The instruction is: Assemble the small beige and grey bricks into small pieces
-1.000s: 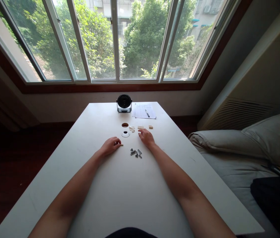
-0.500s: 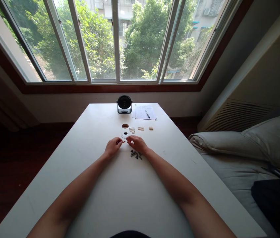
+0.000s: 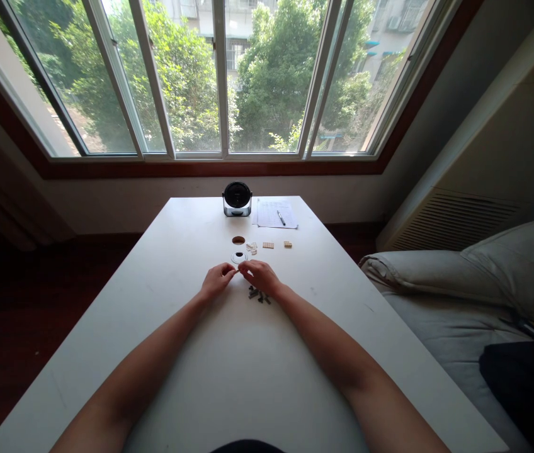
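My left hand [image 3: 218, 277] is pinched on a small thin brown piece, whose tip pokes out toward the right. My right hand [image 3: 258, 275] has its fingertips drawn together at that tip; whatever lies between them is too small to make out. Just beyond the fingertips, a white ring-shaped piece with a dark centre [image 3: 239, 257] lies on the white table [image 3: 201, 371]. Under and beside my right wrist rests a loose pile of small dark grey parts [image 3: 260, 295]. Small pale pieces [image 3: 251, 248] are scattered past the right hand.
Farther back are a round brown disc or hole [image 3: 238, 240] and two small tan blocks of pieces [image 3: 268, 245]. A black round device on a stand [image 3: 237, 199] stands at the far edge, next to paper [image 3: 271, 212] with a pen [image 3: 281, 218]. A sofa [image 3: 437, 302] borders the right side.
My right hand has moved slightly left, and its fingertips now meet the end of the small brown piece in my left hand. Everything else on the table looks the same.
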Tool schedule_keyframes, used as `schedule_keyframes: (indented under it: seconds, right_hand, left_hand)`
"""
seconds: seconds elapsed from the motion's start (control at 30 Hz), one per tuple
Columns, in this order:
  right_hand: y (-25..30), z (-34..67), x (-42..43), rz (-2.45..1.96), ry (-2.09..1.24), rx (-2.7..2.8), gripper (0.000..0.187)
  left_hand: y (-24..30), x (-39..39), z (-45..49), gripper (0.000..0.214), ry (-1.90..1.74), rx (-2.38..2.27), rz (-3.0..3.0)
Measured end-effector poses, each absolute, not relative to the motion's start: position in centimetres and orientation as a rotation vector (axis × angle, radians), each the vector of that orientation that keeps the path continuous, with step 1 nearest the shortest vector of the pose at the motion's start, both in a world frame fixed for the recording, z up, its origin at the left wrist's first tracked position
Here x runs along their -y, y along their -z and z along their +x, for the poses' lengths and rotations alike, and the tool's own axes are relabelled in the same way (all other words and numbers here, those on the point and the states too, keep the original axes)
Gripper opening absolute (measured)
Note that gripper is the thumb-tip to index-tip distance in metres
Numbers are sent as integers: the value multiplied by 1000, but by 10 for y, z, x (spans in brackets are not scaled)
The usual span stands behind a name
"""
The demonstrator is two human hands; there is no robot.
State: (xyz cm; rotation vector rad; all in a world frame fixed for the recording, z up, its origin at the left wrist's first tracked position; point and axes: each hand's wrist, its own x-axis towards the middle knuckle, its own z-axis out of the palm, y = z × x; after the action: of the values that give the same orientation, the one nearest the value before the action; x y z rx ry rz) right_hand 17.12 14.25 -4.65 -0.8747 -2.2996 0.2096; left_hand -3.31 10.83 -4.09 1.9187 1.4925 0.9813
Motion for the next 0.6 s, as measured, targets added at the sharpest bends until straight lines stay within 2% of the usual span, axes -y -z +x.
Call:
schedule_keyframes:
  seconds: [0.23,0.6]
  right_hand:
    - [49,174,-145,-916,-208,2326,11]
    - [50,169,-144,-921,-554,2180,8]
  left_hand:
    - [39,-106,-32,20,-1010,-1491,1950]
    - [35,-100,-30,10,-1126,-1414,2191]
